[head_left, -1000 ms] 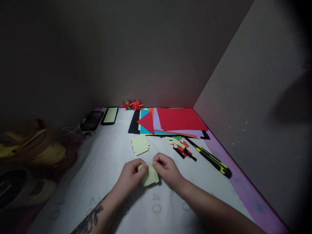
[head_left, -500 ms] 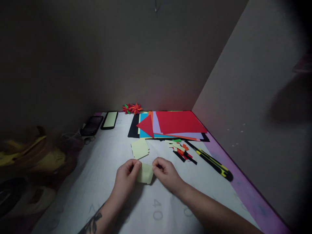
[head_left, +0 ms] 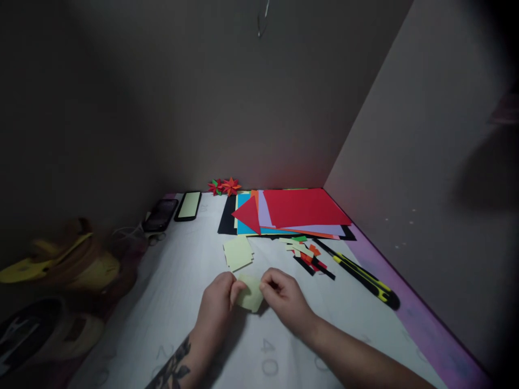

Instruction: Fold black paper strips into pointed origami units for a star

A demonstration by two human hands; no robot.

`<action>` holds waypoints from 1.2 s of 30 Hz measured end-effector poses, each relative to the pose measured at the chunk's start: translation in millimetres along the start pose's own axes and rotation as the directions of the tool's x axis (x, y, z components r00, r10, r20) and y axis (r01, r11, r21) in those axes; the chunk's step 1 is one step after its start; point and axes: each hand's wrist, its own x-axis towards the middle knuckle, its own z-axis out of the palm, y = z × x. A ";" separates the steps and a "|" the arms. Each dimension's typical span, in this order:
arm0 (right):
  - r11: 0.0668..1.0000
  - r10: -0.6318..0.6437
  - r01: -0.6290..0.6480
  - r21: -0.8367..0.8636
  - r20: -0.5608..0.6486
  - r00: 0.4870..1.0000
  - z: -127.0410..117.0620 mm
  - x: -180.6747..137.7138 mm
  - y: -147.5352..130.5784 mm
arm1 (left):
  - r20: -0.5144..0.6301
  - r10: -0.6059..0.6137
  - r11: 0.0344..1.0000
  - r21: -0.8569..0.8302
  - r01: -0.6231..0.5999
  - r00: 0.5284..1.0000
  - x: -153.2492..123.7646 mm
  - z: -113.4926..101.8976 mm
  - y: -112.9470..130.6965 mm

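Note:
Between my two hands is a small pale yellow piece of paper (head_left: pixel 250 294), held just above the white table covering. My left hand (head_left: pixel 219 300) is closed on its left edge, thumb on top. With thumb and fingertips, my right hand (head_left: pixel 286 300) pinches the right edge. Just beyond them lies a small stack of pale yellow paper pieces (head_left: pixel 237 254). Past my right hand is a loose heap of paper scraps (head_left: pixel 306 254) in green, orange, red, black and cream. A black and yellow box cutter (head_left: pixel 365 281) rests at an angle to the right of the scraps.
Coloured paper sheets (head_left: pixel 304 208) are piled at the back, a red triangle (head_left: pixel 249 215) among them. Two folded paper stars (head_left: pixel 231 186) sit by the wall. At back left are a phone (head_left: pixel 189 206) and another dark device (head_left: pixel 161 214). Blurred clutter (head_left: pixel 73 259) stands left.
The yellow paper has turned a little in my hands, and my left thumb has shifted across its edge. The whole view has moved slightly, so everything sits lower and further right.

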 end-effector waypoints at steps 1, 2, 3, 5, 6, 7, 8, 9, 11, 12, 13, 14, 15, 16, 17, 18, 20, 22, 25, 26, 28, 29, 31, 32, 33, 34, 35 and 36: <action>1.000 0.006 -0.006 0.009 -0.002 1.000 -0.2 -0.7 0.7 | 0.006 0.011 1.000 0.021 -0.011 1.000 -0.3 -1.4 -1.0; 1.000 0.013 -0.013 0.019 0.001 1.000 -0.6 -1.2 1.8 | 0.016 0.018 0.999 0.041 -0.019 1.000 -0.4 -2.9 -2.1; 0.999 0.020 -0.020 0.029 0.005 1.000 -1.1 -1.7 3.0 | 0.021 0.020 0.998 0.059 -0.021 1.000 -0.2 -4.6 -3.4; 0.998 0.032 -0.032 0.045 0.002 0.999 -2.1 -2.1 5.2 | 0.003 0.010 0.998 0.068 -0.010 1.000 0.7 -7.8 -5.4; 0.999 0.031 -0.030 0.041 -0.008 0.999 -2.5 -2.2 5.9 | -0.022 0.004 0.999 0.043 -0.003 1.000 1.3 -9.0 -5.6; 0.999 0.020 -0.019 0.026 -0.019 1.000 -2.5 -2.4 6.2 | -0.050 -0.004 1.000 -0.008 0.003 0.999 1.9 -9.8 -4.8; 1.000 0.000 0.000 0.003 -0.023 1.000 -2.1 -2.7 6.2 | -0.068 -0.012 0.996 -0.087 0.006 0.998 2.4 -10.1 -3.0; 0.999 -0.027 0.027 -0.024 -0.016 1.000 -1.4 -3.1 5.9 | -0.073 -0.021 0.983 -0.181 0.008 0.997 2.7 -9.8 0.0; 0.994 -0.089 0.091 -0.068 0.037 0.995 0.5 -4.4 4.9 | 0.002 -0.035 0.929 -0.369 0.033 0.999 2.6 -7.9 8.1; 0.991 -0.107 0.112 -0.076 0.065 0.992 1.3 -5.1 4.6 | 0.061 -0.058 0.907 -0.414 0.078 0.996 2.4 -6.6 12.3; 0.990 -0.111 0.117 -0.075 0.079 0.991 1.6 -5.4 4.5 | 0.160 -0.079 0.895 -0.423 0.140 0.984 2.1 -5.3 16.1; 0.992 -0.101 0.106 -0.066 0.075 0.992 1.2 -5.4 4.8 | 0.209 -0.113 0.884 -0.425 0.195 0.971 2.0 -4.3 18.9; 0.995 -0.079 0.082 -0.051 0.056 0.995 0.2 -4.8 5.4 | 0.233 -0.145 0.874 -0.426 0.235 0.962 2.2 -3.6 20.6; 0.998 -0.047 0.048 -0.029 0.026 0.999 -1.4 -3.8 6.3 | 0.239 -0.174 0.865 -0.425 0.264 0.955 2.8 -3.3 21.1; 1.000 -0.012 0.012 -0.001 -0.003 1.000 -3.4 -2.4 7.3 | 0.223 -0.201 0.861 -0.424 0.280 0.954 3.7 -3.5 20.6; 0.999 0.021 -0.020 0.030 -0.025 0.999 -5.4 -0.9 8.4 | 0.201 -0.220 0.864 -0.415 0.286 0.955 4.8 -3.9 19.3; 0.993 0.077 -0.073 0.090 -0.045 0.996 -8.6 2.1 10.1 | 0.162 -0.237 0.887 -0.365 0.281 0.958 7.1 -5.2 15.4; 0.984 0.117 -0.109 0.144 -0.042 0.992 -9.9 4.3 11.0 | 0.128 -0.233 0.919 -0.295 0.261 0.964 8.4 -6.4 11.5; 0.970 0.147 -0.137 0.200 -0.038 0.988 -9.0 5.7 11.5 | 0.102 -0.216 0.942 -0.242 0.235 0.971 8.3 -6.9 8.5; 0.968 0.151 -0.139 0.208 -0.043 0.988 -8.5 5.8 11.7 | 0.089 -0.215 0.942 -0.244 0.231 0.973 8.1 -6.7 8.5; 0.966 0.158 -0.142 0.214 -0.058 0.986 -7.3 5.8 12.0 | 0.039 -0.221 0.930 -0.292 0.223 0.975 8.0 -5.9 9.8; 0.966 0.160 -0.144 0.216 -0.059 0.985 -6.7 5.7 12.1 | 0.014 -0.223 0.917 -0.337 0.215 0.975 8.2 -5.4 10.8; 0.963 0.163 -0.152 0.221 -0.032 0.986 -5.2 5.0 11.8 | 0.016 -0.214 0.871 -0.449 0.199 0.977 8.9 -4.2 12.6; 0.963 0.163 -0.158 0.219 -0.006 0.987 -4.4 4.6 11.4 | 0.051 -0.208 0.843 -0.498 0.205 0.977 9.3 -3.7 13.1; 0.964 0.159 -0.160 0.212 0.021 0.987 -3.6 4.1 10.7 | 0.098 -0.205 0.817 -0.530 0.225 0.974 9.4 -3.2 13.3; 0.967 0.151 -0.156 0.199 0.042 0.988 -2.8 3.7 9.9 | 0.146 -0.209 0.798 -0.545 0.255 0.967 9.3 -2.8 13.2; 0.972 0.140 -0.148 0.181 0.054 0.989 -2.1 3.4 9.0 | 0.186 -0.222 0.787 -0.546 0.289 0.957 9.0 -2.6 13.0; 0.978 0.128 -0.136 0.159 0.058 0.990 -1.6 3.2 8.1 | 0.208 -0.241 0.782 -0.536 0.317 0.948 8.6 -2.5 12.7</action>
